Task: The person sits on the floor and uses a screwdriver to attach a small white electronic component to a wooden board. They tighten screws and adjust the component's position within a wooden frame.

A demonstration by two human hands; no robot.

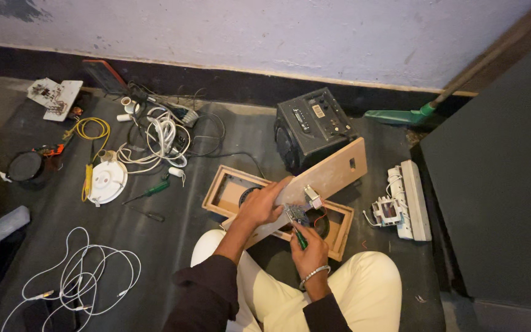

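**Wooden panel held tilted over an open speaker box**

A long wooden panel (321, 184) lies slanted across the open wooden speaker frame (219, 190) on the dark floor, its far end raised toward the black speaker unit (311, 126) by the wall. A small circuit board (296, 213) with red wires and a little white part sits on the panel's near half.

The left hand (262, 206) lies flat on the panel's near-left part, fingers pressed together and stretched along the wood, steadying it. The right hand (310, 246) — a beaded bracelet on its wrist — is closed around a green-handled screwdriver (300, 237), fingers curled tight on the handle, the tip pointing up at the circuit board. Whether the tip touches the board cannot be made out.

Below the hands show dark sleeves and cream trousers (364, 289), the knees either side of the frame.

To the right of the frame lies a white power strip (416, 200) with its end opened. A green broom head (397, 115) rests by the wall beyond the speaker unit.

To the left lie a second green screwdriver (149, 192), a round white plate-like fitting (107, 180), a yellow cable (90, 130), a tangle of white and black cords (164, 135) and, at the far corner, a bare white circuit board (55, 97). Nearer the camera a loose white cable (81, 276) loops over the floor.
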